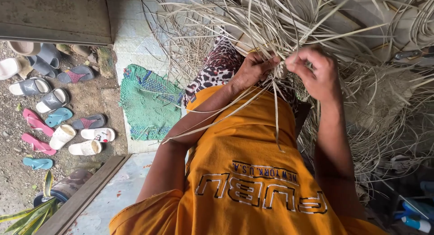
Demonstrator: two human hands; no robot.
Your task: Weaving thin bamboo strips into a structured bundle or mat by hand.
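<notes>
Head view, looking straight down. Pale tiled floor point(135, 40) under the person, with a green woven mat point(147, 104) lying flat at its edge. Left of that, bare gravel ground point(18, 171) with a scatter of sandals and slippers point(54, 113), pink, blue, white and grey, mostly in loose pairs. A grey wooden plank point(81, 199) runs diagonally at lower left, a plant with striped green-yellow leaves point(27, 214) beside it. Grey wall or door panel point(54, 13) at top left.

Orange T-shirt point(244, 171), soft knit with dark printed lettering, fills the lower middle. Leopard-print cloth point(219, 65) covers the lap above it.

Dry straw-coloured strips point(271, 18), thin, flat and stiff, fan out across the whole top and right in a tangled mass; finer, frayed ones pile at right point(389, 104). The worked bunch sits between both hands, just above the lap. A few long loose strips point(226, 113) trail from the hands, long axis running down and left across the left forearm; one hangs nearly straight down over the shirt.

Left hand point(253, 70) curled closed, pinching strips at the bunch. Right hand point(316, 72) fingers bent tight, gripping strips just beside the left, the two hands nearly touching.

Blue and white bottles point(413, 217) at lower right corner, partly cut off.
</notes>
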